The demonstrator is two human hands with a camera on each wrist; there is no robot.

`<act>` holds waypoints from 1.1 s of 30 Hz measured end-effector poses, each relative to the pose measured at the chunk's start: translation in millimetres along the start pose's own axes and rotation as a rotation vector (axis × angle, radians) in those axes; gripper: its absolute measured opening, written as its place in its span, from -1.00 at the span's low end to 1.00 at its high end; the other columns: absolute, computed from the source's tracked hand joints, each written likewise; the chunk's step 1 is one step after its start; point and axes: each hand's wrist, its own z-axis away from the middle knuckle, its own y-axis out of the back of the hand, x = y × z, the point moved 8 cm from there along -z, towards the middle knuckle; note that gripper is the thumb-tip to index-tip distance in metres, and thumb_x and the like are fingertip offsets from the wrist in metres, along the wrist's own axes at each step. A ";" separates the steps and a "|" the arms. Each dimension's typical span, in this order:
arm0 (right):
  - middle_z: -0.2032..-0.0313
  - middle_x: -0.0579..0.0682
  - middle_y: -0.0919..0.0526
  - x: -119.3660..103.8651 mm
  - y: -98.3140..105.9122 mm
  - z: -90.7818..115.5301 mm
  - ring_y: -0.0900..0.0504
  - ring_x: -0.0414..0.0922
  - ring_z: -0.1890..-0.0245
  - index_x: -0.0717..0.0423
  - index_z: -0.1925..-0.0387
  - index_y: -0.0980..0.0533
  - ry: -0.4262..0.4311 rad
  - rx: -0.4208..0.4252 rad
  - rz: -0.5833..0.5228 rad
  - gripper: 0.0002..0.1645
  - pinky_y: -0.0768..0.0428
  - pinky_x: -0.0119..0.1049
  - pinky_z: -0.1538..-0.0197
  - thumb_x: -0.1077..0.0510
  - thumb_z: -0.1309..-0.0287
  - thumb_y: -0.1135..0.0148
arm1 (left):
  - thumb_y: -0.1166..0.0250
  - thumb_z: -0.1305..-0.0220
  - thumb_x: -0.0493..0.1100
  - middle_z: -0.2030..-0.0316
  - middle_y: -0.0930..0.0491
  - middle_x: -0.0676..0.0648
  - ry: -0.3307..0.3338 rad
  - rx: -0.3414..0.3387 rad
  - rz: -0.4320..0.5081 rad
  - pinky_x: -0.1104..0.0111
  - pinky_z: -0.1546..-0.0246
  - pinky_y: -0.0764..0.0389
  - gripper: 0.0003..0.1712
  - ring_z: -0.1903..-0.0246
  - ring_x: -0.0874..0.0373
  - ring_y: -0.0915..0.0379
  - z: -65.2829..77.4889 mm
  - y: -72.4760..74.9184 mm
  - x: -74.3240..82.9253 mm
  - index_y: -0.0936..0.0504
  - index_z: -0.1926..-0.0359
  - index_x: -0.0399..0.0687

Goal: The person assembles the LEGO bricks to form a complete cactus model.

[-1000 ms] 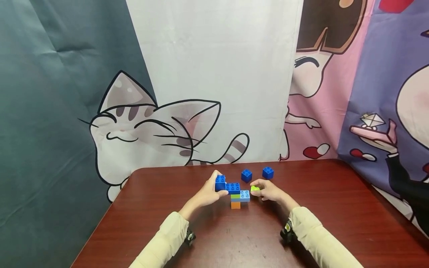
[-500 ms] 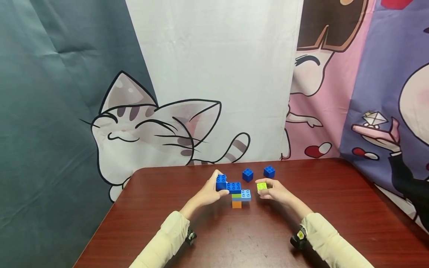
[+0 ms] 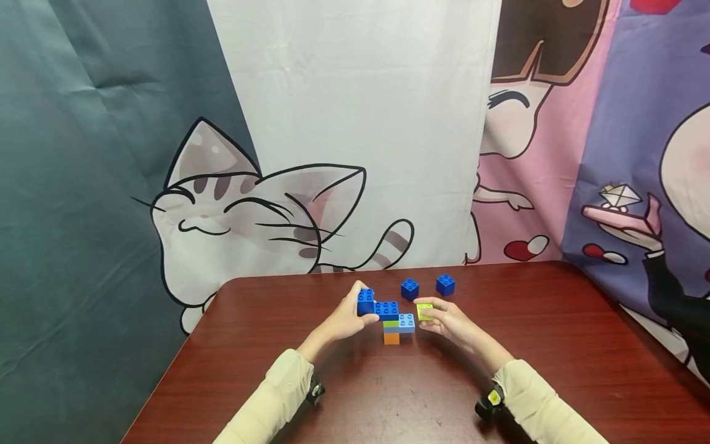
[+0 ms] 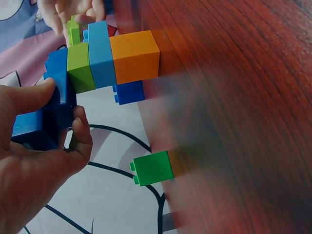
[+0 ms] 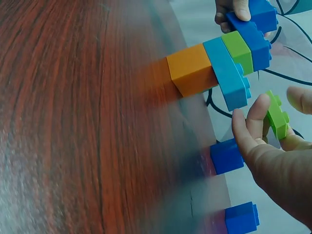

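My left hand [image 3: 344,319] holds the top of a stack of toy building bricks at its dark blue end, thumb toward me. At the stack's foot is an orange brick [image 3: 391,338]. Above it come a light blue brick [image 4: 101,53], a green brick [image 4: 81,68] and a long dark blue brick [image 3: 387,311]. Another blue brick [image 3: 365,301] tops the left end. Just right of the stack, my right hand [image 3: 457,324] holds a thin lime-green brick [image 5: 277,115], studs up, close to the light blue brick's overhanging end.
Two blue bricks, a nearer one [image 3: 410,289] and a farther one [image 3: 445,284], stand behind my right hand on the brown table [image 3: 355,401]. A green brick [image 4: 153,168] shows in the left wrist view. A printed cloth [image 3: 360,123] hangs behind the table.
My right hand first drew right, away from the stack, with the lime-green brick, then came back left toward it. My left hand and the stack stay in place.
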 end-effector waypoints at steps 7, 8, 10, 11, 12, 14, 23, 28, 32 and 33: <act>-0.12 0.21 -0.41 4.1 -8.7 -0.7 -0.59 -0.22 0.20 0.39 -0.34 -0.21 0.011 -0.014 0.005 -0.30 -0.65 -0.45 0.04 0.00 -0.40 -0.07 | -0.31 -0.27 -0.25 -0.07 -0.44 -0.27 -0.002 -0.005 0.000 -0.05 -0.16 -0.53 -0.46 -0.08 -0.10 -0.43 -0.4 -0.9 -0.5 -0.20 -0.14 -0.10; -0.09 0.18 -0.44 5.0 -9.5 -0.8 -0.59 -0.22 0.21 0.39 -0.34 -0.21 0.011 -0.013 0.010 -0.31 -0.65 -0.46 0.05 0.00 -0.39 -0.08 | -0.31 -0.26 -0.25 -0.07 -0.45 -0.27 -0.003 -0.006 -0.001 -0.05 -0.16 -0.53 -0.46 -0.08 -0.10 -0.43 -0.5 -1.0 -0.3 -0.20 -0.14 -0.10; -0.02 0.12 -0.48 6.4 -10.5 -1.2 -0.58 -0.22 0.21 0.40 -0.33 -0.23 0.010 -0.008 0.016 -0.33 -0.65 -0.46 0.06 0.03 -0.39 -0.09 | -0.31 -0.26 -0.24 -0.07 -0.45 -0.27 -0.004 -0.006 -0.003 -0.05 -0.16 -0.53 -0.46 -0.07 -0.10 -0.44 -0.8 -1.3 -0.4 -0.20 -0.14 -0.11; 0.01 0.10 -0.50 6.9 -10.7 -1.4 -0.58 -0.22 0.22 0.40 -0.32 -0.23 0.009 -0.004 0.018 -0.34 -0.65 -0.46 0.07 0.04 -0.39 -0.09 | -0.31 -0.26 -0.24 -0.07 -0.45 -0.27 -0.005 -0.006 -0.002 -0.06 -0.16 -0.53 -0.46 -0.08 -0.10 -0.44 -0.9 -1.3 -0.4 -0.20 -0.14 -0.11; 0.03 0.08 -0.51 7.3 -10.9 -1.8 -0.58 -0.23 0.22 0.40 -0.32 -0.24 0.010 -0.003 0.018 -0.35 -0.65 -0.46 0.08 0.05 -0.39 -0.09 | -0.31 -0.26 -0.24 -0.07 -0.45 -0.27 -0.004 -0.006 -0.001 -0.06 -0.16 -0.53 -0.45 -0.08 -0.10 -0.44 -1.0 -1.4 -0.5 -0.20 -0.14 -0.11; 0.04 0.06 -0.51 7.4 -11.1 -2.4 -0.58 -0.23 0.23 0.40 -0.32 -0.24 0.009 0.001 0.015 -0.36 -0.65 -0.46 0.09 0.07 -0.39 -0.09 | -0.31 -0.26 -0.24 -0.07 -0.46 -0.27 -0.004 -0.005 0.000 -0.06 -0.16 -0.52 -0.45 -0.09 -0.11 -0.44 -1.2 -1.7 -1.1 -0.20 -0.14 -0.11; 0.05 0.03 -0.54 5.5 -11.9 -3.1 -0.59 -0.23 0.23 0.35 -0.35 -0.23 -0.006 -0.012 0.034 -0.31 -0.63 -0.45 0.06 0.02 -0.37 -0.12 | -0.30 -0.27 -0.24 -0.10 -0.46 -0.27 0.004 -0.004 0.013 -0.06 -0.17 -0.52 -0.45 -0.11 -0.12 -0.45 -1.0 -1.0 -1.4 -0.20 -0.15 -0.09; 0.10 -0.01 -0.59 4.8 -14.3 -4.1 -0.60 -0.23 0.24 0.35 -0.33 -0.27 -0.005 -0.016 0.055 -0.30 -0.64 -0.41 0.02 -0.02 -0.34 -0.15 | -0.30 -0.27 -0.23 -0.10 -0.46 -0.27 0.013 0.000 0.014 -0.06 -0.17 -0.53 -0.44 -0.11 -0.12 -0.45 -1.0 0.3 -1.2 -0.19 -0.16 -0.07; 0.12 0.00 -0.60 6.1 -14.1 -4.8 -0.59 -0.22 0.25 0.34 -0.30 -0.31 -0.007 0.006 0.070 -0.32 -0.63 -0.43 0.05 -0.03 -0.35 -0.15 | -0.30 -0.27 -0.24 -0.09 -0.46 -0.27 0.007 -0.004 0.015 -0.05 -0.16 -0.53 -0.45 -0.09 -0.11 -0.45 -1.7 -0.1 -1.7 -0.19 -0.15 -0.08; 0.12 0.00 -0.60 6.7 -14.0 -5.1 -0.59 -0.22 0.25 0.34 -0.30 -0.31 -0.010 0.011 0.076 -0.32 -0.62 -0.43 0.06 -0.03 -0.35 -0.15 | -0.30 -0.27 -0.24 -0.08 -0.47 -0.27 0.006 -0.006 0.016 -0.05 -0.16 -0.54 -0.45 -0.09 -0.11 -0.45 -1.8 -0.5 -2.1 -0.19 -0.15 -0.08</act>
